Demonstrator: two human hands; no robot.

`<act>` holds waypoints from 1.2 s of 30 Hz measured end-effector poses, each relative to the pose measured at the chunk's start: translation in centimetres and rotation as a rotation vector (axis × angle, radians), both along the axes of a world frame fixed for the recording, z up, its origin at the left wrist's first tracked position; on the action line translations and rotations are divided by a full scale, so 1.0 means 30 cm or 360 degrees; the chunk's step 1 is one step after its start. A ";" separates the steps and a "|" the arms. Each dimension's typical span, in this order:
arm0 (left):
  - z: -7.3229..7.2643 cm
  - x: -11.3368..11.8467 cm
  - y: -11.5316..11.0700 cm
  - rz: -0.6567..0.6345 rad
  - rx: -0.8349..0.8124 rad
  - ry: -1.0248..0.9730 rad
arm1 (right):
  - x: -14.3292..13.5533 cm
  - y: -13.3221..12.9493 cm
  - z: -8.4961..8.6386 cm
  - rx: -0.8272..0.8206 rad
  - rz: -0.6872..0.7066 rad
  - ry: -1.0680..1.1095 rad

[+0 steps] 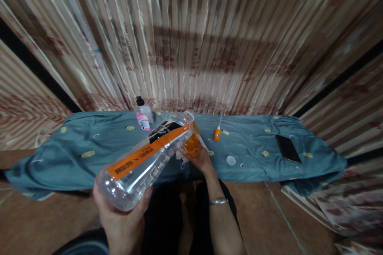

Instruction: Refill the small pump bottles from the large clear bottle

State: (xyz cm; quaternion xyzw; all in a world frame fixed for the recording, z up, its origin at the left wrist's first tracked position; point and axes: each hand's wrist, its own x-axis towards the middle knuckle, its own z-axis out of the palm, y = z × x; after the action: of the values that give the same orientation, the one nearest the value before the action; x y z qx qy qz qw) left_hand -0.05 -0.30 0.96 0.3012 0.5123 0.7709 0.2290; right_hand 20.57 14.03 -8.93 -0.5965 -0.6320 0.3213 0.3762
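Note:
My left hand (119, 215) is wrapped round the base of a large clear plastic bottle (140, 167) with an orange and black label. The bottle is tilted, its neck pointing up and to the right. Its mouth is above the upper part of a translucent orange bottle (191, 143), which my right hand (199, 159) grips from the right side. The large bottle partly hides the orange one, so I cannot tell if they touch or if liquid flows. An orange pump head with a pale tube (217, 134) lies on the cloth to the right of my right hand.
A teal patterned cloth (254, 167) covers the long narrow table. At the back left stands a clear pump bottle (143, 116) with a black top. A white disc (231, 160) and a dark phone-like slab (288, 148) lie on the right. Pleated curtains (191, 40) hang close behind.

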 end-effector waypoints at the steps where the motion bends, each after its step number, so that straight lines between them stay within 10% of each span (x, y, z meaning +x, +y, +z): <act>1: 0.000 0.000 0.000 0.0003 -0.0003 0.0002 | 0.000 0.000 -0.002 -0.0004 -0.0007 -0.0005; 36: -0.014 0.002 -0.005 0.0027 -0.0061 0.0059 | -0.001 -0.001 -0.012 0.0015 0.0013 0.0020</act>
State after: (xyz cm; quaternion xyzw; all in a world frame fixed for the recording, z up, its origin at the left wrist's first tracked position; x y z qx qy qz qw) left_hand 0.02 -0.47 0.54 0.3067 0.5337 0.7571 0.2187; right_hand 20.55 14.01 -9.28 -0.5900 -0.6336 0.3236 0.3817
